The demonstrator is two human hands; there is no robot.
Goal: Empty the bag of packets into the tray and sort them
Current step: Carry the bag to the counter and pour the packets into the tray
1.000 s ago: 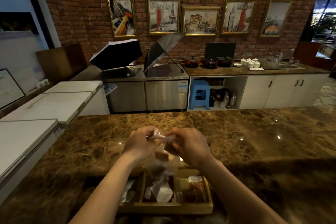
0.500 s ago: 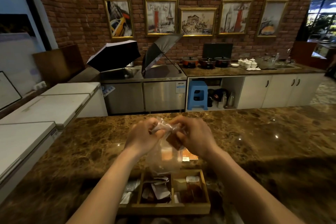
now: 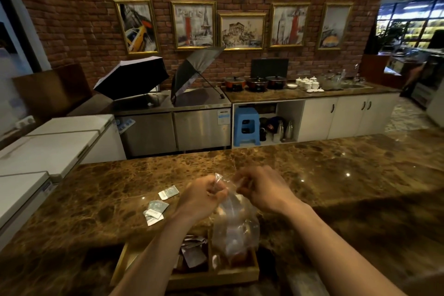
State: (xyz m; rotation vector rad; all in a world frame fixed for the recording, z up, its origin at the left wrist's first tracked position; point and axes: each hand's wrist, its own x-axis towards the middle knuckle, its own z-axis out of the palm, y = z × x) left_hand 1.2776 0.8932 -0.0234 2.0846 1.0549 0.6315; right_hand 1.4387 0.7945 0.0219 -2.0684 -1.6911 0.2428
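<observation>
A clear plastic bag (image 3: 236, 228) hangs above the wooden compartment tray (image 3: 216, 277) at the counter's near edge. My left hand (image 3: 204, 196) and my right hand (image 3: 263, 188) both pinch the bag's top, close together. A few packets show through the bag's lower part. Dark and white packets (image 3: 194, 256) lie in the tray's middle compartment, and my left forearm hides the tray's left side. Several grey-white packets (image 3: 155, 210) lie loose on the brown marble counter (image 3: 336, 187) left of my hands, one more packet (image 3: 168, 192) a little beyond them.
White chest freezers (image 3: 48, 144) stand at the left. Behind the counter are a steel unit with two open umbrellas (image 3: 134, 77), a blue stool (image 3: 246, 126), pots (image 3: 257, 83) and white cups on a back counter, and a brick wall with framed pictures.
My hands have shifted slightly right with the bag still held above the tray. Loose packets on the counter left of my hands have come into view.
</observation>
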